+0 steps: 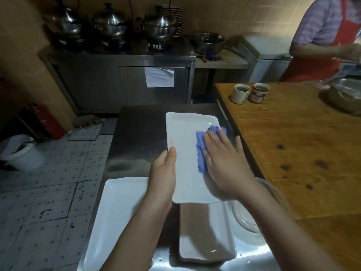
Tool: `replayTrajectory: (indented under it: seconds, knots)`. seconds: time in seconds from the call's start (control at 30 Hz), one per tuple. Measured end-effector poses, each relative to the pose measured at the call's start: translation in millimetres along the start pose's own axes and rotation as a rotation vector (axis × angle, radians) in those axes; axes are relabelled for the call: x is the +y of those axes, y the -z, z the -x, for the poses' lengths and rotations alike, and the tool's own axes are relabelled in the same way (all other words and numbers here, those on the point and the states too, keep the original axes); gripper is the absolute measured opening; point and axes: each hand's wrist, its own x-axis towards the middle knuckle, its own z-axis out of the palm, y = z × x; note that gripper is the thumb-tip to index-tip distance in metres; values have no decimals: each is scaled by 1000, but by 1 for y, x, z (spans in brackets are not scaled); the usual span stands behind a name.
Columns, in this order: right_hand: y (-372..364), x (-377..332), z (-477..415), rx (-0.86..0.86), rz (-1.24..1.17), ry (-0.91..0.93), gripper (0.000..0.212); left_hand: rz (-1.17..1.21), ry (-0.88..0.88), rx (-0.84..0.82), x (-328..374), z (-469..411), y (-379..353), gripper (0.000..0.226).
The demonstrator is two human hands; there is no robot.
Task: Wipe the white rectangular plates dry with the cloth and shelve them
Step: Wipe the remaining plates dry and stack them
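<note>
A long white rectangular plate (pixel 185 137) is held level above the steel counter (pixel 136 133). My left hand (pixel 163 173) grips its left edge, thumb on the rim. My right hand (pixel 224 163) lies flat on a blue cloth (pixel 201 149), pressing it onto the plate's right half. Another white rectangular plate (pixel 117 212) lies on the counter at the lower left. A short stack of the same plates (pixel 211 241) sits below the held one, partly hidden by it and my arms.
A glass bowl (pixel 254 216) sits by my right forearm. The wooden table (pixel 302 143) on the right carries two mugs (pixel 250 92) and a metal bowl. A person in a red apron (pixel 322 42) stands behind it. Steel pots top the far cabinet (pixel 117 79); a white bucket (pixel 21 151) stands on the floor.
</note>
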Motion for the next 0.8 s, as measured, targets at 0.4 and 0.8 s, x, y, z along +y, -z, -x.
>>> replayTrajectory:
  seconds: [0.4,0.8]
  knots:
    - [-2,-15,32,-122,-75,112,52,-22,25,62,2,-8,15,30]
    - [1,-12,51,-218,-239,146,53,-71,-7,23,2,-4,19,28]
